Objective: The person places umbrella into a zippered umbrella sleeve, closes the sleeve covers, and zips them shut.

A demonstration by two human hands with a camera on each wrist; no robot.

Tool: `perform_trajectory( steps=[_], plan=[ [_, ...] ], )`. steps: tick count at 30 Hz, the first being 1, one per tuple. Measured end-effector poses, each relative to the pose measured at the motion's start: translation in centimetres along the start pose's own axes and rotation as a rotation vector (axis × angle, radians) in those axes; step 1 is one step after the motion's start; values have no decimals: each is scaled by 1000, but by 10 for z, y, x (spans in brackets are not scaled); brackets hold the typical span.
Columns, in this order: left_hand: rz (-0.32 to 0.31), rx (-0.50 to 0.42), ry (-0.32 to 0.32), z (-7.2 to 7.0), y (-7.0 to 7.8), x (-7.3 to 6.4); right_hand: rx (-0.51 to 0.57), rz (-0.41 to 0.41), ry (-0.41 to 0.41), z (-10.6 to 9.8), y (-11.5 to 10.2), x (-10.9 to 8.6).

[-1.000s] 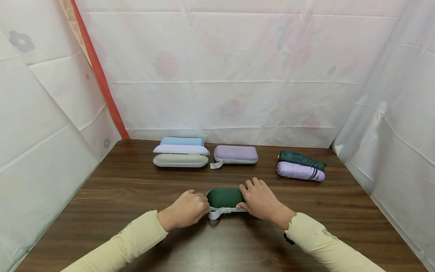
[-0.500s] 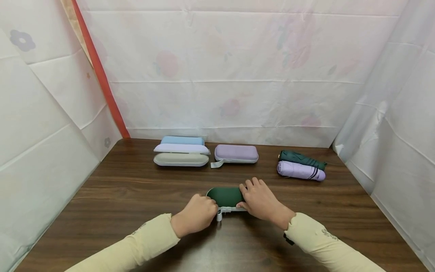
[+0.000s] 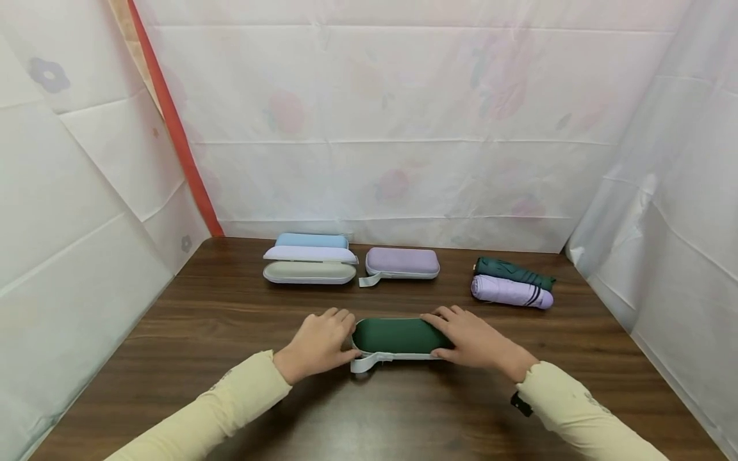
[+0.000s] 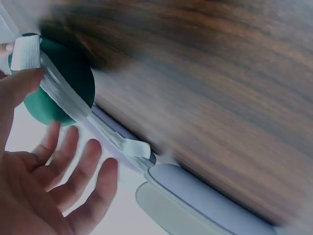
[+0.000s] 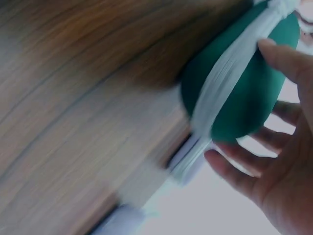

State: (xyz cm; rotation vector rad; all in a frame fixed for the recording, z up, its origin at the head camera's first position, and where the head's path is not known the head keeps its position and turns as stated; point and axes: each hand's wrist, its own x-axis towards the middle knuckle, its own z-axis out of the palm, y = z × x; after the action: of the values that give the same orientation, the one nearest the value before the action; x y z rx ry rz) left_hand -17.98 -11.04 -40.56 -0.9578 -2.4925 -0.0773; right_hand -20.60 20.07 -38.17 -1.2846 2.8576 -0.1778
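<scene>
A green oblong zip case (image 3: 398, 336) with a pale zip band lies on the table in front of me. At its left front corner a light grey strap loop (image 3: 363, 364) sticks out. My left hand (image 3: 319, 342) holds the left end, thumb in front and fingers behind. In the left wrist view the thumb (image 4: 27, 85) lies by the strap. Around the right end my right hand (image 3: 478, 342) grips the case the same way; the right wrist view shows its thumb (image 5: 279, 54) on the green side. The zip looks closed along the front.
Farther back, an open case (image 3: 309, 272) with grey lining stands before a light blue case (image 3: 311, 241). Beside it sits a closed purple case (image 3: 401, 261) with a strap. At the right lie folded dark green (image 3: 513, 273) and lilac umbrellas (image 3: 510, 291). Cloth walls surround the table.
The left hand has gone from a curled grip by the zip, moving right then back left, to the case's left end. My right hand has shifted right to the right end.
</scene>
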Motion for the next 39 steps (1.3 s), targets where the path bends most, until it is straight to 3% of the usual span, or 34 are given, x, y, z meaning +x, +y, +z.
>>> perform_trajectory(
  steps=[4,9,18,27,39],
  plan=[
    [-28,-76,-49,3,-2,1,193,60,-37,1,20,-13],
    [-42,-175,-139,6,-1,5,305,41,0,8,34,-20],
    [-55,-222,-129,8,-2,9,342,-41,117,13,39,-14],
    [-39,-185,-113,13,-11,24,387,-31,132,13,52,-3],
    [-121,-208,-161,26,-35,56,342,2,122,1,78,28]
  ],
)
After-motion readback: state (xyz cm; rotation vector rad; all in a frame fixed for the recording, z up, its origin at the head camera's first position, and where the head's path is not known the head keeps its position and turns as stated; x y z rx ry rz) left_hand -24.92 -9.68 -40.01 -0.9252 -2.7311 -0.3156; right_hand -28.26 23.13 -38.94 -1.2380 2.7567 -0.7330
